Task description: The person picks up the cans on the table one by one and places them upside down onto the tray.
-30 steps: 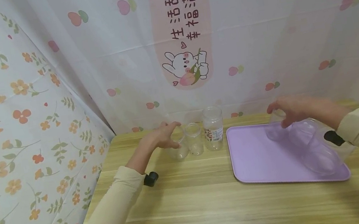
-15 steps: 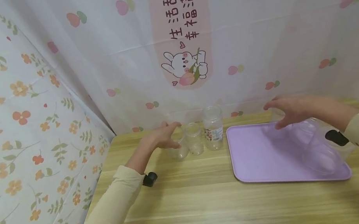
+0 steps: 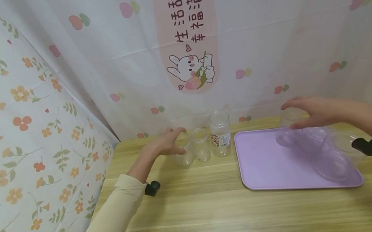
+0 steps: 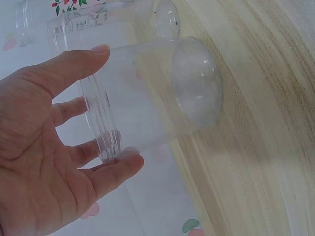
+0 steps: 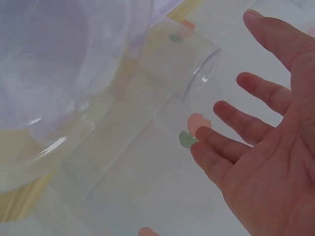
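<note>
At the left of the row, my left hand (image 3: 169, 142) has its thumb and fingers round the threaded neck of a clear plastic jar (image 4: 142, 93) that stands on the table. Beside it stand another small clear jar (image 3: 201, 144) and a taller clear jar (image 3: 221, 134) with a printed label. On the right, my right hand (image 3: 318, 110) is held with fingers spread over the purple tray (image 3: 267, 160). Just past those fingertips is a clear cup (image 5: 179, 61) at the tray's back; the right wrist view shows a gap between them.
More clear, rounded containers (image 3: 334, 165) crowd the tray's right side, overlapping one another in view. A white printed curtain (image 3: 127, 72) hangs right behind the table (image 3: 203, 219), and a flowered one (image 3: 20, 143) slants along the left.
My right hand has opened from around the clear cup and drawn back to the right, so more of the cup shows. My left hand stays at its jar.
</note>
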A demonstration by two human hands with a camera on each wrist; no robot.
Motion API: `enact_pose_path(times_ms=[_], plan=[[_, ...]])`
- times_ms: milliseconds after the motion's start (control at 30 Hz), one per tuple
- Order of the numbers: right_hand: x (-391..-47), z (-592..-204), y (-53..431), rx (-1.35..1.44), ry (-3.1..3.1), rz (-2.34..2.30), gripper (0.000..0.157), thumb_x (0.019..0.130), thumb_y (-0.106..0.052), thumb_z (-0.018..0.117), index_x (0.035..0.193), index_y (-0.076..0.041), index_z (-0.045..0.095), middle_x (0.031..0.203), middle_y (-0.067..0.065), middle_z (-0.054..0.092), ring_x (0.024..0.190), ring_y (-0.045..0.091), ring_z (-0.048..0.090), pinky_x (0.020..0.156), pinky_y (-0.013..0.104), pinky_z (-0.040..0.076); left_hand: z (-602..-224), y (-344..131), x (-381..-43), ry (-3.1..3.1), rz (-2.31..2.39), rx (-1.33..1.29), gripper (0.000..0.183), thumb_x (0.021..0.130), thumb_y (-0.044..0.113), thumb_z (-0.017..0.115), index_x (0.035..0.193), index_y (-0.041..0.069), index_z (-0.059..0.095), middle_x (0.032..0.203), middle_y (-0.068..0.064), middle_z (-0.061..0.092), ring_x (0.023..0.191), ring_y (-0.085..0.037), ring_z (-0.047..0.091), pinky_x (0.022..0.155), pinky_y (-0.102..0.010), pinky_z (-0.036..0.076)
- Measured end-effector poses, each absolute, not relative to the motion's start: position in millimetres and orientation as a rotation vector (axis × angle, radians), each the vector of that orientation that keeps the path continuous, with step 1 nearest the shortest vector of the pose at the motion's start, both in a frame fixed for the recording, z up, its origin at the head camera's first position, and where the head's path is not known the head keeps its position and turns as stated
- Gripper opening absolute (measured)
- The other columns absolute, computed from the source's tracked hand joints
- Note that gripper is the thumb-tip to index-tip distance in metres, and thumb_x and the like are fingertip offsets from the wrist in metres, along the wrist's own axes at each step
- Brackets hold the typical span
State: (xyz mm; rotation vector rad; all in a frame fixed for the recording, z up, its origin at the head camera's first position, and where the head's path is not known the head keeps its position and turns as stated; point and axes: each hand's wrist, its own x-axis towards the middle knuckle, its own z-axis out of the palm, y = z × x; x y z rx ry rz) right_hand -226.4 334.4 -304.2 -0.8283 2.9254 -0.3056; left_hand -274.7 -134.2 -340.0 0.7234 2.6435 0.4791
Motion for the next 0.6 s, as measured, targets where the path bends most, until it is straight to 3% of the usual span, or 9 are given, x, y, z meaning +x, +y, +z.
enact_pose_path(times_ms=[333,600], plan=[[-210,-297,342,-0.839,2.954,-0.409,0.067,0.090,-0.036,0.079,0.142,-0.001,0.053,0.140,0.024,0.053,0.128,0.049,0.047,0.098,0.067,0.042,-344,-160,-274,2.671,0.608,0.752,0.073,0.090,0.025,0.079,0.150,0.007,0.042,0.147,-0.021,0.045,0.136,-0.037,0.040,0.106,-0.053,0.040],[-204,-297,351,-0.857,3.017,-0.493,0.066,0.087,-0.029,0.083,0.141,-0.003,0.055,0.139,0.021,0.055,0.128,0.047,0.048,0.098,0.067,0.041,-345,-181,-271,2.627,0.851,0.827,0.073,0.091,0.020,0.078,0.149,-0.001,0.040,0.148,-0.027,0.042,0.137,-0.044,0.039,0.105,-0.057,0.040]])
